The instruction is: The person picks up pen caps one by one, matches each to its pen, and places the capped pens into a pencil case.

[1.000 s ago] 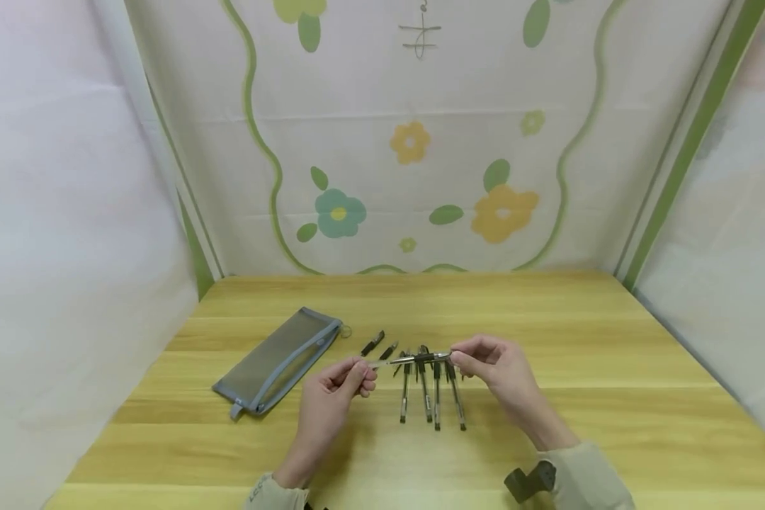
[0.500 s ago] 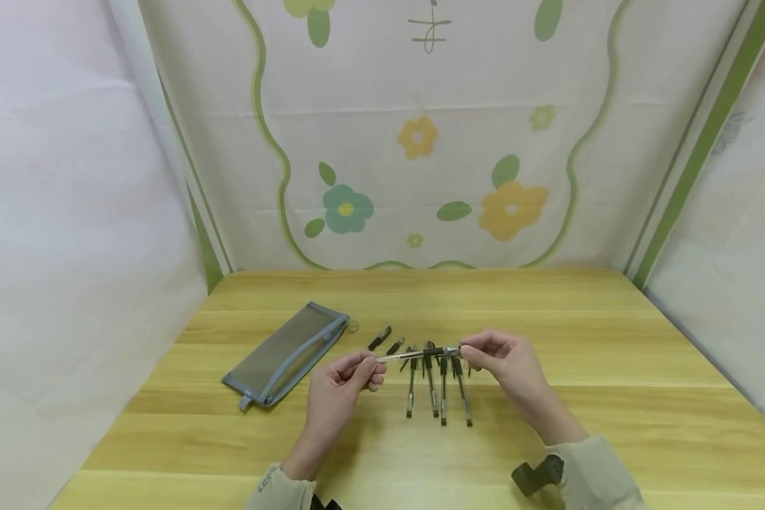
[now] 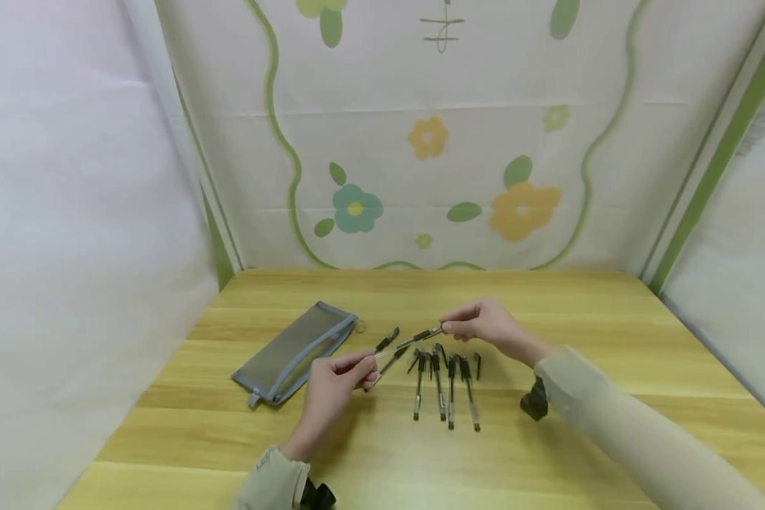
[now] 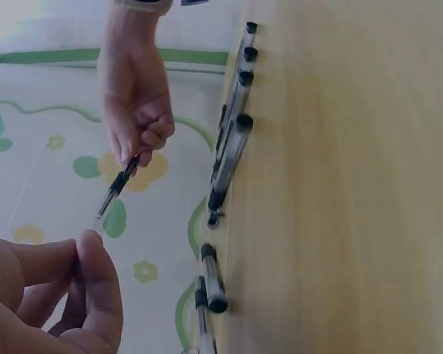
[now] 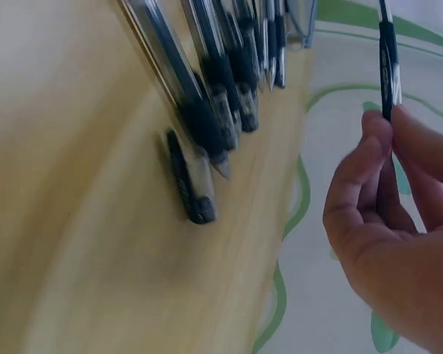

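Observation:
A slender pen (image 3: 413, 341) with a clear barrel and a black grip is held in the air between both hands, slanting up to the right. My left hand (image 3: 331, 393) pinches its clear lower end between thumb and fingers. At the dark upper end, my right hand (image 3: 492, 330) pinches with thumb and forefinger, which partly hide that end. Below lie several similar pens (image 3: 438, 389) in a loose row, with small black-clipped caps near their tips. One loose cap (image 5: 190, 181) shows clearly in the right wrist view.
On the wooden table (image 3: 548, 439), a grey mesh zip pouch (image 3: 287, 350) lies left of the pens. Two pens, a farther pen (image 3: 387, 338) and a nearer pen (image 3: 392, 365), lie between pouch and row. A floral cloth (image 3: 382, 92) hangs behind the table.
My right hand has moved up and away toward the back of the table, tilting the pen from nearly level to slanted. My left hand keeps its pinch in nearly the same spot.

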{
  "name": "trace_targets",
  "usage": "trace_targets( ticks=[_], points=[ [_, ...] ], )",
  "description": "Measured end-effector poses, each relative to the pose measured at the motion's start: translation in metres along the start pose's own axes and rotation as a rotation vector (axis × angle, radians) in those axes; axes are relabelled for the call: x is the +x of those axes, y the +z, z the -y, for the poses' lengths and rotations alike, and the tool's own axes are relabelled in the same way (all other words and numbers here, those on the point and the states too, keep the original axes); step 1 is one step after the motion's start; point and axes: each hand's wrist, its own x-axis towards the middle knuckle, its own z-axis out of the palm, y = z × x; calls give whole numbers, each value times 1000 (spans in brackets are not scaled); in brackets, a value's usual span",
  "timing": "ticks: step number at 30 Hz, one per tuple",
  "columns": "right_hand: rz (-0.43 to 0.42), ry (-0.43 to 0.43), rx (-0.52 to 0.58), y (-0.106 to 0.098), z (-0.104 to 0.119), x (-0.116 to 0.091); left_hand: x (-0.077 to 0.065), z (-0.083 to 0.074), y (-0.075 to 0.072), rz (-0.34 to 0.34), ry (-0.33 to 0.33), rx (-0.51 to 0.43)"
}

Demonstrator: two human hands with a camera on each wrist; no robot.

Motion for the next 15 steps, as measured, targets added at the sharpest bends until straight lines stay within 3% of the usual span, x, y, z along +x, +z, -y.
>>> trace_targets(
  ticks=[5, 9, 15],
  points=[
    [81, -3, -83, 0, 7, 28, 8, -2, -10, 88, -47, 132],
    [122, -14, -83, 7, 11, 44, 10, -4, -16, 143, -101, 230],
    [190, -45, -124, 18, 13, 61, 13, -3, -23, 140, -146, 278]
  ],
)
